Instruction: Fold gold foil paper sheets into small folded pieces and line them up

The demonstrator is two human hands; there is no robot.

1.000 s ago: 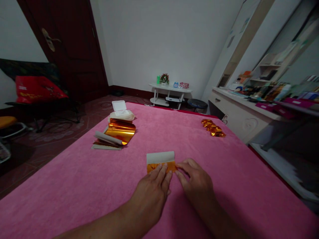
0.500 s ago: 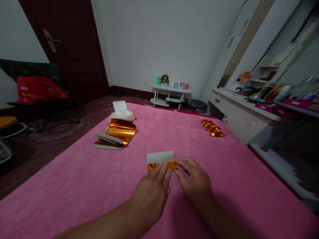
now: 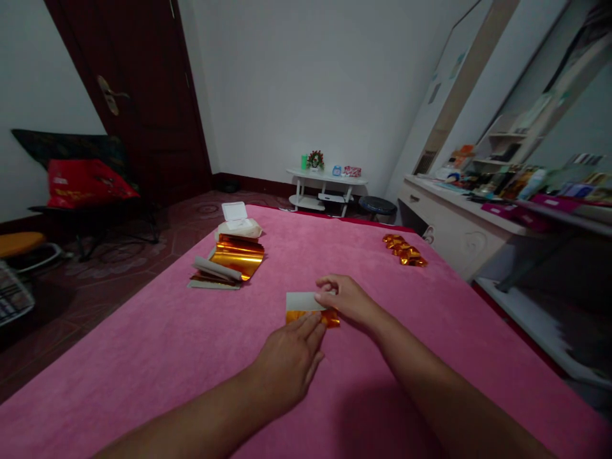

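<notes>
A small sheet of foil paper (image 3: 300,301) lies on the pink cover, its near part folded over to show gold and its far part pale grey. My left hand (image 3: 295,347) is laid on the gold fold, fingers stretched flat and pressing it down. At the far right edge of the sheet is my right hand (image 3: 342,298), its thumb on the grey side and its fingers curled just beyond the edge. Part of the sheet's right end is hidden under this hand.
Loose gold foil sheets (image 3: 236,258) lie at the left beside an open-lidded white pack (image 3: 238,224). Several folded gold foil pieces (image 3: 404,250) sit in a row at the far right. A cluttered dresser (image 3: 459,213) stands right of the pink-covered surface (image 3: 167,357).
My right hand has moved from the gold fold's right end to the sheet's far grey edge. My left hand keeps pressing on the fold. The view has shifted slightly.
</notes>
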